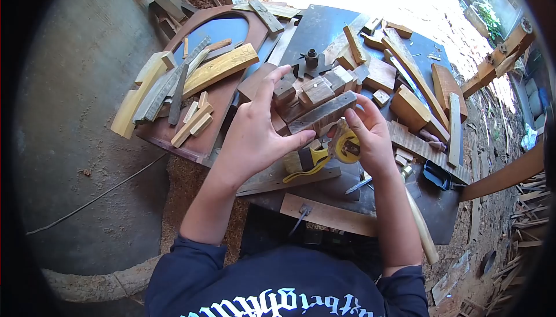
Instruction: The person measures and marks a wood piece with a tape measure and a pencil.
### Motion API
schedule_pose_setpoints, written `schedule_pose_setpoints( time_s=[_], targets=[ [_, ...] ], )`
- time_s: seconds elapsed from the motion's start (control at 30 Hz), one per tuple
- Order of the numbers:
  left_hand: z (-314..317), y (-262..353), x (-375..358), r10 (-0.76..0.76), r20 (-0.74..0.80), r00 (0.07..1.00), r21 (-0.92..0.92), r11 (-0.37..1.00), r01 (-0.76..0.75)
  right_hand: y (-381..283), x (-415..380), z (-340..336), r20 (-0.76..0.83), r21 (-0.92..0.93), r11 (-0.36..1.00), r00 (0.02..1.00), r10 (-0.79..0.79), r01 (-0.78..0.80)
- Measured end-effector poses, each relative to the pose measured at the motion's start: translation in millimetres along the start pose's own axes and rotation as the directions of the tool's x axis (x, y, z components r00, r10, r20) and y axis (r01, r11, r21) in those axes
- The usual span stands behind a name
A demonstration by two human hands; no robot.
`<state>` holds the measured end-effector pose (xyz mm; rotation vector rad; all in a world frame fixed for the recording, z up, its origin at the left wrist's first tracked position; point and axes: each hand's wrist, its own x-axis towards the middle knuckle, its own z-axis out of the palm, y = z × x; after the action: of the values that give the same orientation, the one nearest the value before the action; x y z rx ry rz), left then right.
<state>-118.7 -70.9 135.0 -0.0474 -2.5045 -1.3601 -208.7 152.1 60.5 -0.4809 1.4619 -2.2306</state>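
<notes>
From my remote station I have the bar (324, 112) between the hands, its right end pinched by the right hand (370, 134). The left hand (255, 131) is spread wide, thumb by the bar's near side; whether it bears weight, I cannot tell. The wood looks stiff, moderately light, neither slippery nor fragile; I judge both ends the best hold. Just left of the right hand sits the tape (348, 146), with a brush (316, 156) farther left. The tray (437, 174) lies right of that hand, its contents too dark to read.
</notes>
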Motion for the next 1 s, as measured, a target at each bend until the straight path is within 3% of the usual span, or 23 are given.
schedule_pose_setpoints(
  time_s=[0.13,0.23,0.33,0.43,0.63,0.73,1.0],
  targets=[
    [3,1,1,0.058,-0.019,0.998,0.051,0.997,-0.057,-2,1,13,-0.093,-0.015,1.0,0.995,-0.028,0.027],
    [1,10,3,-0.1,0.03,0.995,0.039,0.994,0.099,-6,1,21,-0.166,-0.001,1.0,0.986,-0.001,0.001],
    [0,10,6,-0.075,0.036,0.997,0.057,0.996,0.073,-8,3,26,-0.197,0.048,0.999,0.98,0.032,-0.023],
    [-3,4,18,0.288,0.027,0.957,0.293,0.913,-0.283,-6,4,30,-0.209,0.071,0.997,0.977,0.038,-0.024],
    [0,34,38,0.145,0.127,0.981,0.236,0.956,-0.172,-6,3,29,-0.208,0.094,0.995,0.977,0.054,-0.035],
    [1,42,49,0.073,0.2,0.977,0.403,0.903,-0.15,-6,2,29,-0.205,0.124,0.992,0.977,0.06,-0.035],
    [9,56,65,0.026,0.288,0.957,0.56,0.806,-0.19,0,3,28,-0.193,0.097,0.995,0.98,0.047,-0.029]
  ],
)
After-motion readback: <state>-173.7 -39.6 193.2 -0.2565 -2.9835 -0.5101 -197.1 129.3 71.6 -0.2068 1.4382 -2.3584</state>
